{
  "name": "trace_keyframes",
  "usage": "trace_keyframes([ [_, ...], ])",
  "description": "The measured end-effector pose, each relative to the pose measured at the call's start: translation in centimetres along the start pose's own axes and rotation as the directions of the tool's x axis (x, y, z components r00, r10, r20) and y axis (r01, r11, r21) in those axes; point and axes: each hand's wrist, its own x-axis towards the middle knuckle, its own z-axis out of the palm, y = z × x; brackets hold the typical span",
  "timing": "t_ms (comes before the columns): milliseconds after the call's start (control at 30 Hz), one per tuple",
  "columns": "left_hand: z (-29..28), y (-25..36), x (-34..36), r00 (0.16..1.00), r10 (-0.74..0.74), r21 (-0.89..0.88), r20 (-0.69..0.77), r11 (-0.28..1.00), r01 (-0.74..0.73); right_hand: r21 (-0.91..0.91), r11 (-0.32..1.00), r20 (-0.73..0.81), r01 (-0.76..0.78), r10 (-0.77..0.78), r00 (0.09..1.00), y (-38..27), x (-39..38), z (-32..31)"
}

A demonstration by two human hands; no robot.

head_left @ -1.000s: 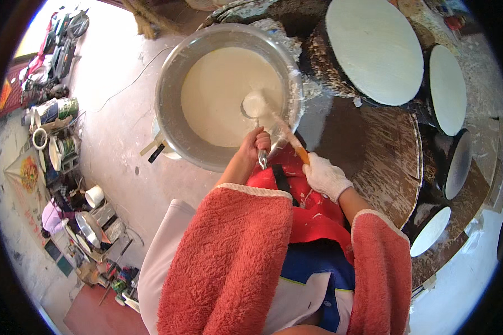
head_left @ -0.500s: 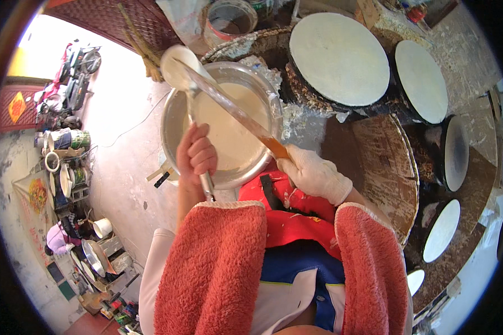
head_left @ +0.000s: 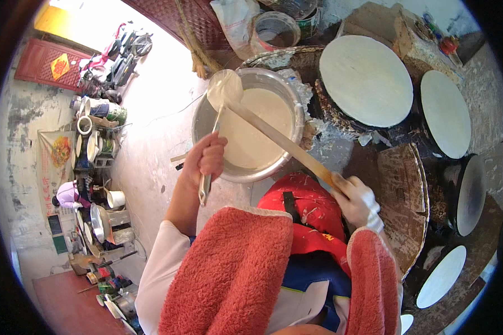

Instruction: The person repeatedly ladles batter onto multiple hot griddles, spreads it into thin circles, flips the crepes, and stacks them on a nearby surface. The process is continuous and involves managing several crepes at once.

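Observation:
My left hand (head_left: 205,159) is wrapped round a metal handle of a ladle (head_left: 224,89), held up over the far left rim of a wide steel basin (head_left: 243,175) containing creamy batter (head_left: 262,120). Pale liquid coats the ladle's bowl. My right hand (head_left: 353,204), in a pale glove blurred by motion, grips a long wooden paddle (head_left: 279,140), which slants across the basin to the ladle. Right of the basin is a large round griddle (head_left: 365,81) with a white surface. Red cloth (head_left: 302,206) lies below the basin, between my forearms.
More round griddles (head_left: 444,113) curve down the right beside a curved brown board (head_left: 402,206). Behind are buckets (head_left: 275,30) and a white sack (head_left: 235,25). Along the left wall stand piled pots and buckets (head_left: 98,148), with motorbikes (head_left: 126,53) by the doorway.
Over the last second the ladle rose out of the batter to the basin's far left rim, my left hand moving up and left with it. The paddle now slants longer across the basin; the view has shifted.

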Motion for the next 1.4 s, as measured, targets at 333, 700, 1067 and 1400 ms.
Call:
trace_keyframes([
  [333, -0.7, -13.2, 7.7, 0.914, -0.119, 0.645, -0.388, 0.673, 0.362, 0.542, 0.735, -0.507, -0.407, 0.673, 0.538, 4.3, -18.6, -2.6],
  [700, 4.0, -35.6, 30.4, 0.53, -0.506, 0.674, -0.68, -0.148, 0.723, 0.904, 0.392, -0.425, -0.168, 0.794, -0.435, 7.1, -32.0, -2.2],
  [1067, 1.6, -69.0, 52.8, 0.531, -0.53, 0.75, -0.661, -0.444, 0.49, 0.818, 0.557, -0.524, -0.143, 0.618, -0.587, 25.5, -28.3, -16.5],
  [1400, -3.7, -67.4, 67.1, 0.795, -0.607, 0.167, -0.023, -0.786, -0.595, 0.901, 0.434, -0.319, 0.025, 0.7, -0.639, 31.7, -24.8, -20.0],
])
